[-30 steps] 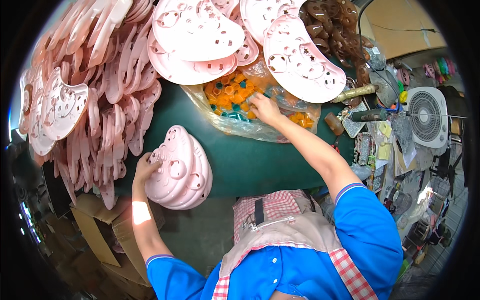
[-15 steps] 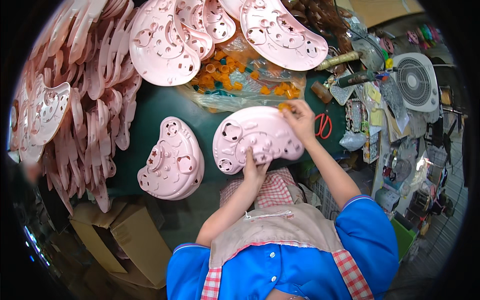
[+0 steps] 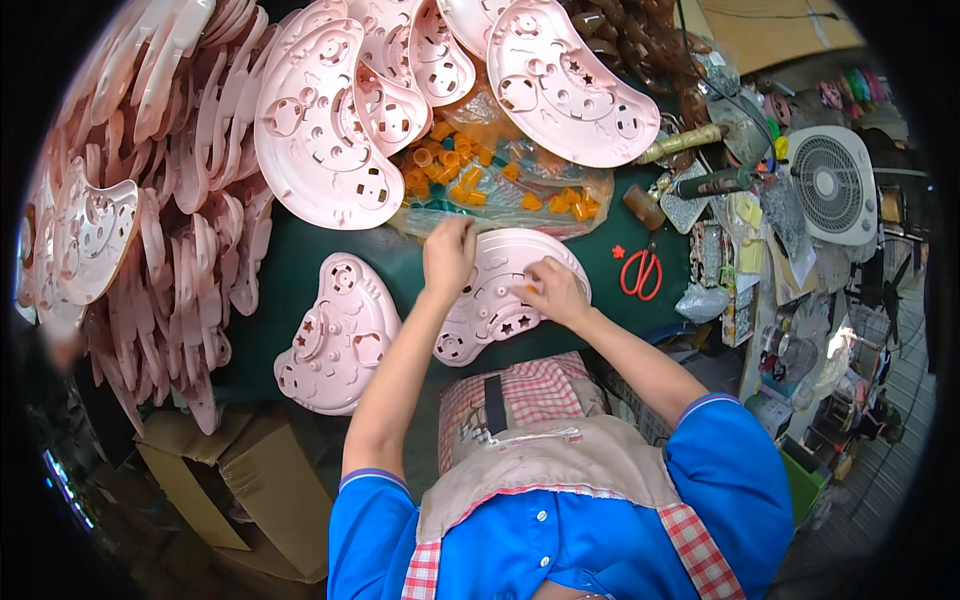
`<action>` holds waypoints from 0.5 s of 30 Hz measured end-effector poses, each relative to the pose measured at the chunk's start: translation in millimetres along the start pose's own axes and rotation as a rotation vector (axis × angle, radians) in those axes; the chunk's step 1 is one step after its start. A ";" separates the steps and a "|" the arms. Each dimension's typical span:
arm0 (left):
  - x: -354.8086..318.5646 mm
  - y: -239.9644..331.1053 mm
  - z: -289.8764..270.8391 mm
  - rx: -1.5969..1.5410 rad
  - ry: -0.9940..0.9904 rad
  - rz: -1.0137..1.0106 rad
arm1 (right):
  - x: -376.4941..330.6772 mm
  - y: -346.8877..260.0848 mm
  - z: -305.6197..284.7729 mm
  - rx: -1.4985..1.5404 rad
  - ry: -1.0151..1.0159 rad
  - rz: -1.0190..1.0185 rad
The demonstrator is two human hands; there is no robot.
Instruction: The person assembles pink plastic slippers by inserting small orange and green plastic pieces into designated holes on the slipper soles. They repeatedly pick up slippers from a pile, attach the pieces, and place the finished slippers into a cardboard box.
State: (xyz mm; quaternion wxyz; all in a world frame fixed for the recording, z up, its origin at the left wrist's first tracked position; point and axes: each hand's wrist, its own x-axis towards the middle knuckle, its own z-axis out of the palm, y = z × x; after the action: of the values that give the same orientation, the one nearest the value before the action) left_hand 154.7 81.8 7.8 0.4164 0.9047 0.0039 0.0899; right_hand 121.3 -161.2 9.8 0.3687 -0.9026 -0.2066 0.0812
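A pink kidney-shaped plastic panel (image 3: 490, 305) with star and round cut-outs lies on the green table in front of me. My left hand (image 3: 447, 255) grips its far edge, fingers curled over the rim. My right hand (image 3: 555, 290) rests on the panel's right part and pinches a small orange part (image 3: 529, 290) against the surface. A clear bag of orange plastic parts (image 3: 500, 185) lies just behind the panel. To the left sits a short stack of the same pink panels (image 3: 335, 335).
Heaps of pink panels (image 3: 150, 220) fill the left side, and larger ones (image 3: 320, 130) lean over the back. Red scissors (image 3: 640, 272) lie right of the panel. A white fan (image 3: 832, 185), tools and clutter stand at right. A cardboard box (image 3: 230, 480) sits below left.
My left hand left the stack and brought one pink panel to the middle. My right hand came out of the orange-parts bag and now presses an orange part on that panel.
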 end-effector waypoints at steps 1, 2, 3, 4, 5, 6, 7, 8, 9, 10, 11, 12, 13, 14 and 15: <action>23.4 -8.5 6.1 0.093 0.015 0.100 | 22.3 5.8 1.9 0.037 0.036 0.023; 42.3 -15.4 10.8 0.186 0.026 0.202 | 46.6 11.7 3.9 0.075 0.076 0.050; 52.3 -24.8 14.4 0.278 -0.051 0.189 | 76.7 16.6 5.4 0.139 0.109 0.055; 61.2 -35.8 20.7 0.367 -0.129 0.180 | 108.0 19.1 5.8 0.045 0.189 -0.090; 69.7 -42.4 26.0 0.454 -0.211 0.170 | 138.1 24.2 5.9 -0.049 0.270 -0.231; 77.3 -42.8 29.1 0.467 -0.234 0.169 | 163.2 37.7 10.4 -0.190 0.246 -0.194; 79.8 -44.8 29.3 0.483 -0.258 0.157 | 183.8 36.3 11.2 -0.216 0.117 -0.015; 80.6 -45.4 29.0 0.495 -0.286 0.149 | 199.5 33.5 6.4 -0.289 0.055 -0.029; 77.5 -41.1 25.4 0.407 -0.231 0.115 | 209.4 31.3 -0.2 -0.364 -0.006 -0.035; 74.6 -31.0 17.9 0.319 -0.171 0.088 | 213.3 33.0 -4.5 -0.443 -0.061 -0.043; 66.4 -21.7 12.4 0.230 -0.111 0.060 | 208.9 37.7 -1.0 -0.467 -0.135 -0.029; 50.4 -16.6 7.4 0.143 -0.038 0.081 | 205.2 38.4 -0.4 -0.473 -0.082 -0.112; 26.5 -11.5 2.9 0.053 0.030 0.102 | 194.3 38.5 -0.8 -0.478 -0.028 -0.190; -1.3 -1.7 -1.2 -0.014 0.095 0.154 | 181.9 38.1 -1.7 -0.483 0.024 -0.266; -34.2 7.6 -4.2 -0.024 0.075 0.120 | 170.4 34.9 -3.0 -0.421 0.052 -0.269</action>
State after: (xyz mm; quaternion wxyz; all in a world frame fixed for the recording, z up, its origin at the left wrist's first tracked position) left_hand 119.8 77.2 10.7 0.4204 0.8943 -0.0360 0.1487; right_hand 286.8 -111.8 -11.4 0.1853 -0.9257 -0.3276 -0.0368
